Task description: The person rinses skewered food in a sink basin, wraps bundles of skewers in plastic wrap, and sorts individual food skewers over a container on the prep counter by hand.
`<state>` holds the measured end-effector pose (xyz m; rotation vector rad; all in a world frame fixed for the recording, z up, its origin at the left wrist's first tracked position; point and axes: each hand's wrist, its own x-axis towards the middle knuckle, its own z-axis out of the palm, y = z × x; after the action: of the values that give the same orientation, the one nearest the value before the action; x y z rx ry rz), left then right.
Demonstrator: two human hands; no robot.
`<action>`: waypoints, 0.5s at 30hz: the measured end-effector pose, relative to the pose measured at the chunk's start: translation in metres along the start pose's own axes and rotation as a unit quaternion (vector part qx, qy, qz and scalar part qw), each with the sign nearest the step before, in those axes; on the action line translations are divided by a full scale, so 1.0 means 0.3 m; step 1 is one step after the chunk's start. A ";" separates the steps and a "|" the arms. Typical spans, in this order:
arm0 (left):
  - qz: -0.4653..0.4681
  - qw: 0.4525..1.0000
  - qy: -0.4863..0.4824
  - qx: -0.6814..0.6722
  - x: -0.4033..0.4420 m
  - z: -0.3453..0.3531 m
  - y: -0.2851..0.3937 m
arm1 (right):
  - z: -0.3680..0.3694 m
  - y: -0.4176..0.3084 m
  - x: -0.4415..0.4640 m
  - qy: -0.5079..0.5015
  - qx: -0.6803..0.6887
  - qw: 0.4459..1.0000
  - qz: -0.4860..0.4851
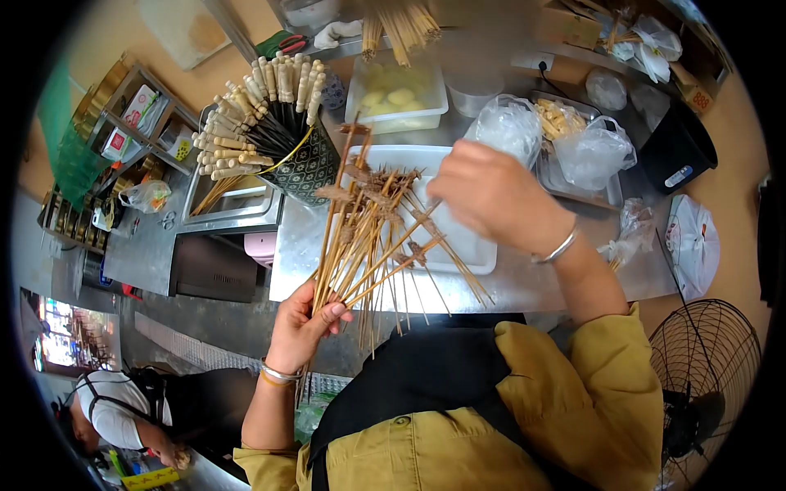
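Note:
A bundle of thin wooden skewers with brown pieces on their upper ends is held in my left hand, its fingers closed round the lower sticks. My right hand is raised above the right side of a white tray, blurred, with its fingers curled inward; what they hold, if anything, is hidden. More skewers lie over the tray and reach past its front edge.
A patterned bucket of wooden-handled sticks stands left of the tray. Behind it is a tub of yellowish pieces. Plastic bags lie at the right, near a fan. Another person is at lower left.

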<state>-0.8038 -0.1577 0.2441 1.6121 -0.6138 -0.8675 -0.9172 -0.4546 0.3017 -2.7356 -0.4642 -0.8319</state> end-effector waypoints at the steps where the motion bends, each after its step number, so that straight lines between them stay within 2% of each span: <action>1: 0.006 1.000 0.023 0.006 -0.002 0.002 0.005 | -0.016 0.022 -0.011 0.013 -0.057 0.998 0.009; 2: 0.013 0.999 0.045 0.011 -0.003 0.005 0.010 | -0.028 0.043 -0.027 0.012 -0.058 0.998 0.010; 4: 0.019 0.998 0.053 0.012 -0.006 0.011 0.014 | -0.047 0.078 -0.049 0.089 0.022 0.991 0.096; 5: 0.023 0.998 0.061 0.014 -0.008 0.014 0.017 | -0.037 0.073 -0.064 0.086 0.022 0.992 0.095; 6: 0.028 0.997 0.066 0.019 -0.008 0.018 0.021 | -0.010 0.052 -0.093 0.093 0.322 0.912 0.237; 7: 0.028 0.997 0.068 0.015 -0.006 0.023 0.023 | 0.027 0.031 -0.124 0.089 0.584 0.725 0.354; 8: 0.035 0.997 0.070 0.012 -0.002 0.029 0.024 | 0.085 0.015 -0.157 0.093 0.678 0.637 0.356; 10: 0.040 0.997 0.071 0.005 0.006 0.036 0.016 | 0.166 -0.060 -0.174 0.062 0.725 0.566 0.388; 11: 0.048 0.996 0.078 0.018 0.010 0.041 0.010 | 0.184 -0.095 -0.165 0.059 0.723 0.566 0.391; 13: 0.052 0.995 0.085 0.028 0.014 0.049 -0.001 | 0.208 -0.146 -0.147 0.094 0.792 0.508 0.325; 15: 0.069 0.989 0.104 0.085 0.017 0.056 -0.005 | 0.205 -0.154 -0.135 0.092 0.779 0.506 0.358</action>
<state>-0.8144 -0.1713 0.2401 1.7640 -0.6554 -0.5478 -0.9356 -0.4017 0.2352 -0.8453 0.0907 -0.1305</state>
